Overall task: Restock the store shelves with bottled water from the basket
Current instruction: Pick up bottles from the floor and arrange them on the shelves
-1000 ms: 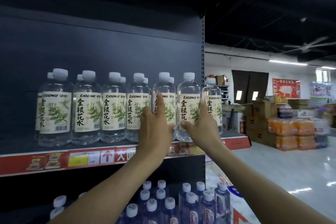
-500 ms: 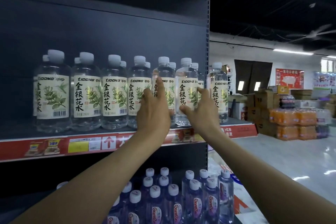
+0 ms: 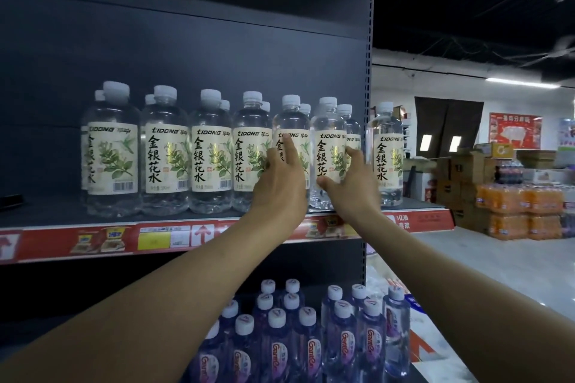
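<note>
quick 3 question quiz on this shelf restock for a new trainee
1. True or false: the right hand grips a cream-label bottle on the upper shelf.
2. Where do the purple-tinted bottles stand? A) beside the cream-label ones B) on the shelf below the hands C) in the person's hands
3. Fill in: ___ front-row bottles stand to the left of the one that the left hand touches.

Key: 1 true; 2 B; 3 four.
</note>
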